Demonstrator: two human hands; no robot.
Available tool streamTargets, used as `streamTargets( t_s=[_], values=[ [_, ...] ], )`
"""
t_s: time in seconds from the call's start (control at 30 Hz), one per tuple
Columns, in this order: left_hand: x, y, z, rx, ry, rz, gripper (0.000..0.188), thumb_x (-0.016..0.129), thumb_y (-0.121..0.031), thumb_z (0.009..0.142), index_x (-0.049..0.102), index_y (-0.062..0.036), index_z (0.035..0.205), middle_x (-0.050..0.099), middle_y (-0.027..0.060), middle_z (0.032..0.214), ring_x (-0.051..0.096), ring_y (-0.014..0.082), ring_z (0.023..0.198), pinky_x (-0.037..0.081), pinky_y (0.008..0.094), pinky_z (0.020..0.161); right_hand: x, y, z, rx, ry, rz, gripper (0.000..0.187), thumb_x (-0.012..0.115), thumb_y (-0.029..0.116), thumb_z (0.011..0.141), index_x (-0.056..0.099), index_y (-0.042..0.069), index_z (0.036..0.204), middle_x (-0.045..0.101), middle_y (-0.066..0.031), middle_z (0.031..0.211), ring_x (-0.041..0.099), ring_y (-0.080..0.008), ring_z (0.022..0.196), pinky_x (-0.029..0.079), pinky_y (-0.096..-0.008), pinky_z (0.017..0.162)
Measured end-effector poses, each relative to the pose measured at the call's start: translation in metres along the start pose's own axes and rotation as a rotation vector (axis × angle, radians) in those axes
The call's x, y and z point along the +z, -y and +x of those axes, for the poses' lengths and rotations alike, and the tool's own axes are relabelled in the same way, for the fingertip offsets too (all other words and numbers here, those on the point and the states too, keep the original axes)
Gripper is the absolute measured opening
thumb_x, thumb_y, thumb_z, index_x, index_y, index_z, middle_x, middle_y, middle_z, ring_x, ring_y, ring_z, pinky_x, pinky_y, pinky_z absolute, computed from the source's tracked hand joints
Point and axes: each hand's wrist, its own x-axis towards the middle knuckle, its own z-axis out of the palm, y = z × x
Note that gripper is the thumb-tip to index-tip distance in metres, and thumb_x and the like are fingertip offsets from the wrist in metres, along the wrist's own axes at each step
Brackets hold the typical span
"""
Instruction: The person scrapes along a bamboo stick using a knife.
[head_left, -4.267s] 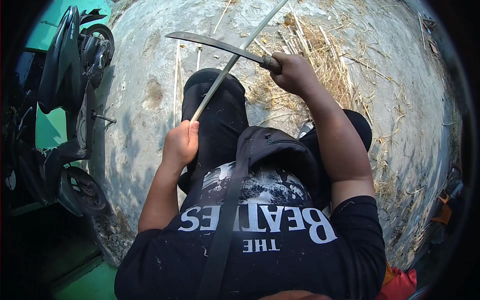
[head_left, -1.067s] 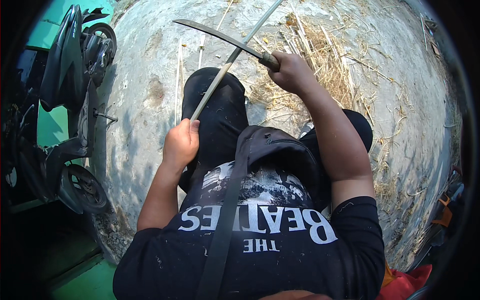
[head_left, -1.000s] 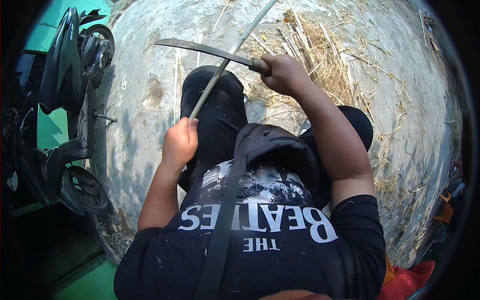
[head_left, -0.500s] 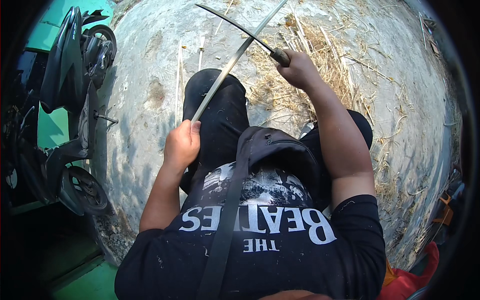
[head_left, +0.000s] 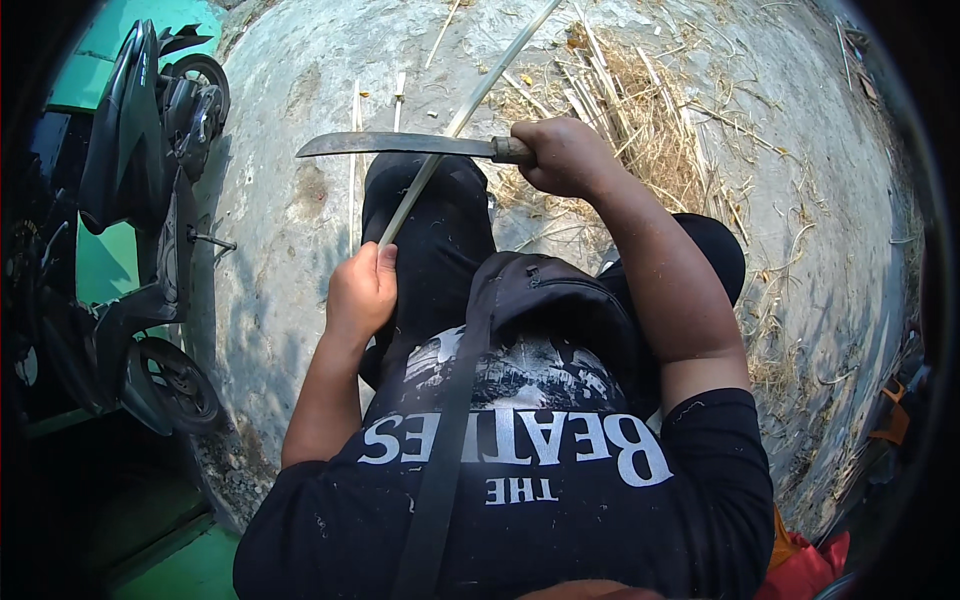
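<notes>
Two hands are engaged with one long pale bamboo strip [head_left: 455, 125]. The lower end of the strip is enclosed by the left hand [head_left: 360, 292], whose grip is wrapped fully around it just above the person's knee. The handle of a long knife [head_left: 400, 145] is clasped in the closed grip of the right hand [head_left: 565, 155], with the fingers curled tightly around it. The dull grey blade is held level, pointing to the person's left, and is laid across the strip near its middle. The strip is thin, straight and light-coloured, and is slanted up and to the right toward the top edge of the view. A heap of dry strips and shavings [head_left: 640, 120] is spread on the concrete ground [head_left: 280, 200] beyond the right hand. A parked scooter [head_left: 150, 200] is seen at the left.
</notes>
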Motion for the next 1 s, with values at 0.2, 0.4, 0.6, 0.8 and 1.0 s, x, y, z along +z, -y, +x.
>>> streamTargets(
  t_s=[0.2,0.4,0.6,0.8,1.0],
  values=[
    [0.002,0.005,0.001,0.029,-0.003,0.009,0.040,0.059,-0.030,0.106,0.051,-0.0020,0.077,0.056,0.0245,0.065,0.057,0.0488,0.064,0.042,0.0526,0.057,0.004,-0.004,-0.001,0.018,0.049,0.114,0.013,0.066,0.021,0.085,0.066,0.009,0.091,0.070,-0.0187,0.083,0.070,-0.0411,0.084,0.055,-0.0525,0.076],
    [0.003,0.006,0.001,0.041,-0.013,0.012,0.040,0.059,-0.029,0.106,0.051,-0.0026,0.077,0.056,0.0239,0.064,0.058,0.0487,0.064,0.042,0.0533,0.057,-0.002,0.001,-0.001,0.037,0.047,0.104,0.013,0.065,0.021,0.085,0.066,0.010,0.091,0.070,-0.0188,0.083,0.069,-0.0415,0.083,0.055,-0.0529,0.076],
    [0.004,0.006,0.001,0.038,-0.014,0.019,0.040,0.059,-0.029,0.106,0.051,-0.0028,0.077,0.056,0.0236,0.064,0.058,0.0486,0.063,0.042,0.0537,0.056,0.003,-0.001,-0.001,0.020,0.027,0.097,0.013,0.065,0.020,0.085,0.066,0.009,0.091,0.070,-0.0188,0.083,0.069,-0.0415,0.083,0.055,-0.0532,0.076],
    [0.004,0.008,0.001,0.069,-0.019,0.032,0.045,0.053,-0.032,0.109,0.050,-0.0013,0.076,0.053,0.0225,0.061,0.056,0.0437,0.055,0.040,0.0488,0.053,0.001,0.001,-0.002,0.024,0.025,0.102,0.012,0.065,0.020,0.085,0.066,0.009,0.090,0.070,-0.0189,0.082,0.069,-0.0412,0.083,0.055,-0.0531,0.076],
    [0.004,0.008,0.000,0.045,-0.004,0.019,0.043,0.055,-0.031,0.108,0.050,-0.0017,0.076,0.055,0.0235,0.062,0.058,0.0461,0.060,0.041,0.0514,0.054,0.004,0.013,-0.008,-0.057,-0.084,0.030,0.010,0.069,0.019,0.082,0.065,0.011,0.087,0.070,-0.0154,0.079,0.069,-0.0394,0.079,0.055,-0.0515,0.071]
  ],
)
